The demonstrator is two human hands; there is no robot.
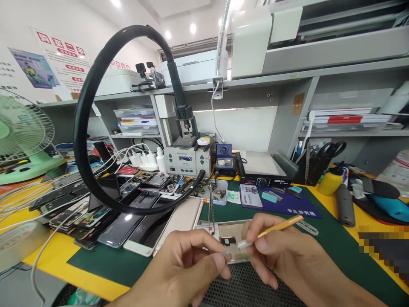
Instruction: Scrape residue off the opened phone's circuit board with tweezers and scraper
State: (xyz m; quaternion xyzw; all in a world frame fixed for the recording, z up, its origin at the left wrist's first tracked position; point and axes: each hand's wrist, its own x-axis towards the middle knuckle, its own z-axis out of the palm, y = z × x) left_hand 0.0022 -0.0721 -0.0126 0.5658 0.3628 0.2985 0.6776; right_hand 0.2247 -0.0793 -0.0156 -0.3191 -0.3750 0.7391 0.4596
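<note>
My right hand (271, 247) is closed around a slim tool with a yellow handle (281, 225) and a silvery end that points left. Close to that end, my left hand (198, 264) pinches a small pale piece (227, 252) between thumb and forefinger; its kind is too small to tell. Tool and piece are apart. Under and behind my fingers lies an opened phone (228, 230) with a pale inside and a small black part, partly hidden by both hands. A pair of metal tweezers (210, 209) stretches from a parts tray toward the phone.
Several phones (153, 228) and stacked phone parts (83, 219) cover the left. A black hose (79, 106) loops up from the hot-air station (185, 160). Behind are a parts tray (220, 189) and a hot plate (263, 168). Blades (306, 227) lie right; a perforated black mat (249, 288) lies in front.
</note>
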